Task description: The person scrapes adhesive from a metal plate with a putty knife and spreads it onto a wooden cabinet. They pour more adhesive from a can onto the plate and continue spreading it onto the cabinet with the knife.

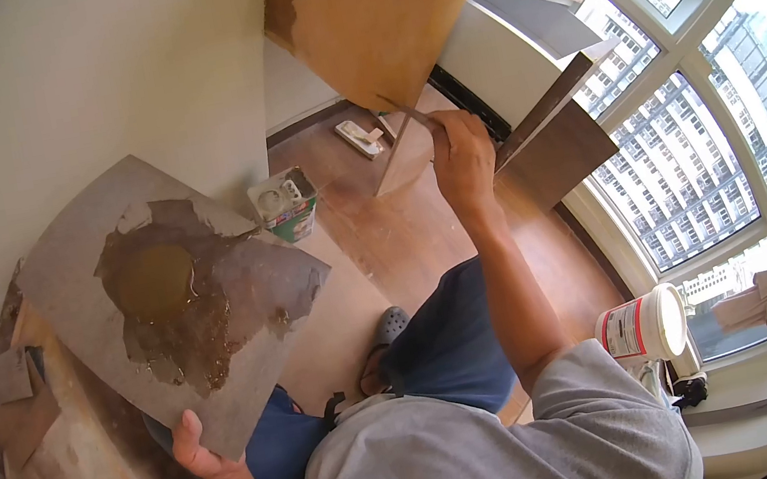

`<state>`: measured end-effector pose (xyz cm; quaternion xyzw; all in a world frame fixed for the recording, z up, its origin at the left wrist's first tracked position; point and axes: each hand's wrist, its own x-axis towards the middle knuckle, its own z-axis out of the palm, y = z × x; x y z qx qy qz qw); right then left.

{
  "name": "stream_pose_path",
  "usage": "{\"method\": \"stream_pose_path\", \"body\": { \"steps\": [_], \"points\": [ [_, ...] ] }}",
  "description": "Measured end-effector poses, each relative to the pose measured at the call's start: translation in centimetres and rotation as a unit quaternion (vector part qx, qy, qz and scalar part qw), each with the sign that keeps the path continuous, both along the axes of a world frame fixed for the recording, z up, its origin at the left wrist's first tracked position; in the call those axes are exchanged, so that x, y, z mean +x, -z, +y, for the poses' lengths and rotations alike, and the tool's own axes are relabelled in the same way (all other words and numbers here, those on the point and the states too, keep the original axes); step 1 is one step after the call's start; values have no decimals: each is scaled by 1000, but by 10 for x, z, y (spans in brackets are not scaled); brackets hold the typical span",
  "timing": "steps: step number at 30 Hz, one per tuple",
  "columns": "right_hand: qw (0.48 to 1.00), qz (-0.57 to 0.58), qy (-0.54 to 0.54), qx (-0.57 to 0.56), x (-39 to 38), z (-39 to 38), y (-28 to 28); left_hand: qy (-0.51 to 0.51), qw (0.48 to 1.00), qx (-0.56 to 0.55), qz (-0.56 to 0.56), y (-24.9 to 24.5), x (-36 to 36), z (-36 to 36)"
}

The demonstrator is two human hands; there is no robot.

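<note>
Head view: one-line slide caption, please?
Left hand grips a grey board pooled with glossy brown liquid; right hand holds a thin tool near a tan wooden panel's lower edge.

The person is wearing a loose grey T-shirt (479,447) with short sleeves (586,388), dark blue legwear (446,343) and a grey, hole-dotted clog (393,324).

Glossy paste (152,280) (wet-looking), matt board (72,246); plastic bucket (644,326)
</note>
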<state>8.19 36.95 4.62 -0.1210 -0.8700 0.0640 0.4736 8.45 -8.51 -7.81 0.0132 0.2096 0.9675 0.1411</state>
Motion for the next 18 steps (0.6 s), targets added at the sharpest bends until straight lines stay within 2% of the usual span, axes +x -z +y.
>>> {"method": "stream_pose_path", "body": {
  "steps": [3, 5, 6, 8, 10, 13, 14, 16, 18],
  "points": [
    [999, 18, 12, 48, -7, 6, -16, 0, 1000, -11, 3, 0, 0, -1],
    [989, 136, 42, 45, -9, 1, -32, 1, 1000, -16, 3, -3, 1, 1],
    [989, 135, 40, 45, -8, -5, -40, 0, 1000, -15, 2, 0, 1, 0],
    [979, 204, -13, -4, -2, -22, -57, 8, 999, -30, 22, 6, 0, -3],
    [986, 168, -7, -21, 8, -34, -60, 13, 999, -28, 24, 8, 0, -5],
    [999, -41, 1, 4, 12, -29, -45, 26, 999, -19, 32, 7, 0, -5],
    [999, -41, -1, 5, 10, -24, -35, 33, 999, -10, 38, 6, 0, -5],
    [989, -144, 20, 18, 2, -14, -21, 34, 999, -5, 38, 8, -1, -6],
    [987, -149, 23, 51, -6, -8, -27, 38, 999, 2, 37, 7, 0, -4]
  ]
}}
